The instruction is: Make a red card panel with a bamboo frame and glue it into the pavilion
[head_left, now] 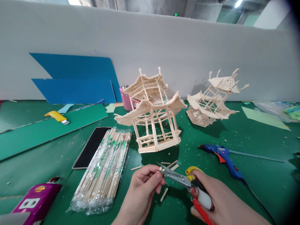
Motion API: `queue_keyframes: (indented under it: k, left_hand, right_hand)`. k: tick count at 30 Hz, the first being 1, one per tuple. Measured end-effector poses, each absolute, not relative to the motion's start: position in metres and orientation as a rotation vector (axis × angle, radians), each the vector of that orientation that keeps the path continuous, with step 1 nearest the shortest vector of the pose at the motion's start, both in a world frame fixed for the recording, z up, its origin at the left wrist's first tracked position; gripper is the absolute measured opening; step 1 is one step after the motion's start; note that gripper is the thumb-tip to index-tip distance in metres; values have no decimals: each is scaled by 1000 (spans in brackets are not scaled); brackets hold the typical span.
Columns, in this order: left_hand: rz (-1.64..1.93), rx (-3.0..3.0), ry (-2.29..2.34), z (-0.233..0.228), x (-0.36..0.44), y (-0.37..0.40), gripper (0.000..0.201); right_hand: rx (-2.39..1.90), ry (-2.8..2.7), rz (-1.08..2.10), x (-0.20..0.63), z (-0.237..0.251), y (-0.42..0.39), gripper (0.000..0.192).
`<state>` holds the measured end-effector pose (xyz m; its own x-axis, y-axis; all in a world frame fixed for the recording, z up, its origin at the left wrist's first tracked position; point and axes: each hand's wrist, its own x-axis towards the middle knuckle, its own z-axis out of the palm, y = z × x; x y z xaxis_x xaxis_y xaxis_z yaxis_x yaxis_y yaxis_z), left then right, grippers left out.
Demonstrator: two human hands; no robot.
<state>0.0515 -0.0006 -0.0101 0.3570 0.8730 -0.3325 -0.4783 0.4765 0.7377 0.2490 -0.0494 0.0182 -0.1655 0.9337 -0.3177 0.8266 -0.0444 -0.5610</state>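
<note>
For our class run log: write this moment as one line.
left hand: pinches stick piece | right hand: holds scissors, blades at stick | pavilion model: upright behind

The purple box [35,201] at lower left is cut by the frame's edge — whatever the left hand [142,193] pinches is too small to tell.
</note>
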Motion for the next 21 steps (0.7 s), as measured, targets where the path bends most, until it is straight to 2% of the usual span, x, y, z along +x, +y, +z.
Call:
queue_keyframes:
  k: [7, 21]
  left_hand:
    - [957, 786, 908, -11, 53, 0, 11]
    - [948, 1244, 908, -5, 48, 1, 10]
  right_hand:
    - [-1893, -2046, 971, 254, 12, -51, 32]
    - [-1946, -2074, 968, 253, 14, -50, 28]
